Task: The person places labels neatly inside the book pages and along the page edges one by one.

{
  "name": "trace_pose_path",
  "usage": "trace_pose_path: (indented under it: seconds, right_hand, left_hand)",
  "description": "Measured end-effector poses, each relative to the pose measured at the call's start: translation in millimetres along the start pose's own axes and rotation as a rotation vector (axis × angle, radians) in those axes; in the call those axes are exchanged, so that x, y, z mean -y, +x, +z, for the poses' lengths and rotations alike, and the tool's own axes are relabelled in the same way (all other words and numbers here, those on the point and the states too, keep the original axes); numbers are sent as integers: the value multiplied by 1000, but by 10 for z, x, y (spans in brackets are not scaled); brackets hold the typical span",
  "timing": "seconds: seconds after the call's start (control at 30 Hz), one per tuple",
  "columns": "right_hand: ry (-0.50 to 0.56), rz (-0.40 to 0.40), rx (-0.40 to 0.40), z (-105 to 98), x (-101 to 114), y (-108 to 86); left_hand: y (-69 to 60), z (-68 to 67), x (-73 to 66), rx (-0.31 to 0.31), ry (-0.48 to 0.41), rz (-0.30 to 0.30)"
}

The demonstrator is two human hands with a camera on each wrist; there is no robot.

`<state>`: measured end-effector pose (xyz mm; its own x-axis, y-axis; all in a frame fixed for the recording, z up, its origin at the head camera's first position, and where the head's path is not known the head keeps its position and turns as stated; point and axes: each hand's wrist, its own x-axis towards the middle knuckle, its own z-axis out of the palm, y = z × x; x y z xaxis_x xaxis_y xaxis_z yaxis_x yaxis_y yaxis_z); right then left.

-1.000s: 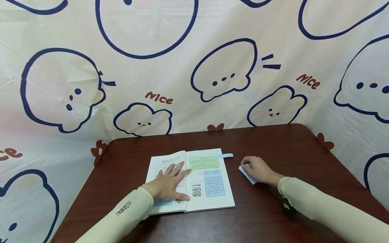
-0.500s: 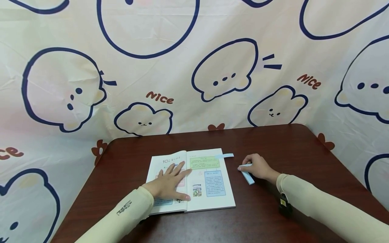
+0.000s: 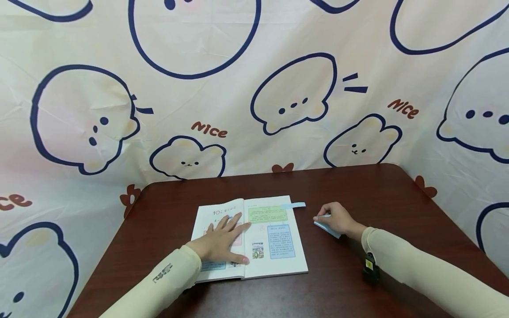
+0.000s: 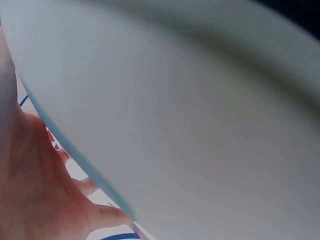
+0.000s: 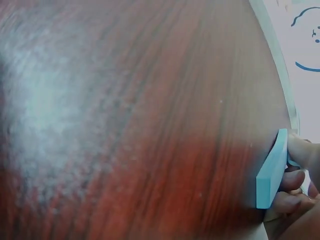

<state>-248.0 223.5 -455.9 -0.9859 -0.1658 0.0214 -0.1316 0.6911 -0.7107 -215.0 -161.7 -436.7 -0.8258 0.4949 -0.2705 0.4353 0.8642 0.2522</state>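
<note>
An open book with printed pages lies on the table. My left hand rests on its left page with fingers spread; in the left wrist view that hand shows at the lower left beside a blurred pale page. A light blue paper strip sticks out past the right page's upper edge. To the right of the book, my right hand pinches a light blue pad of sticky notes just above or on the table. In the right wrist view the thick pad shows against curled fingers.
The dark red-brown wooden table has rounded far corners. A pale curtain printed with cartoon bears hangs behind and at both sides. A small black device is strapped under my right wrist.
My right hand turns the pad of sticky notes, swinging it left and then back right, with a small shift of the wrist leftward. The left hand and the book stay where they are.
</note>
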Motion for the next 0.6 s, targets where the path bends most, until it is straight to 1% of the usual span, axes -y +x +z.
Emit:
trace_pose_path:
  seconds: [0.13,0.3,0.47,0.53,0.6]
  right_hand:
    - [-26,-23,-8,12,-9,-10]
    - [-68,-31,-29,39,-44,-9]
    - [-109,3,-63,69,-8,-44]
    - [-121,17,-64,72,12,-52]
    - [-126,10,-58,67,27,-52]
  left_hand:
    - [2,8,6,-4,-1,0]
    - [0,8,8,-9,4,1]
    - [-3,10,6,-8,5,2]
    - [-3,8,5,-8,3,2]
    - [-2,7,6,-8,1,1]
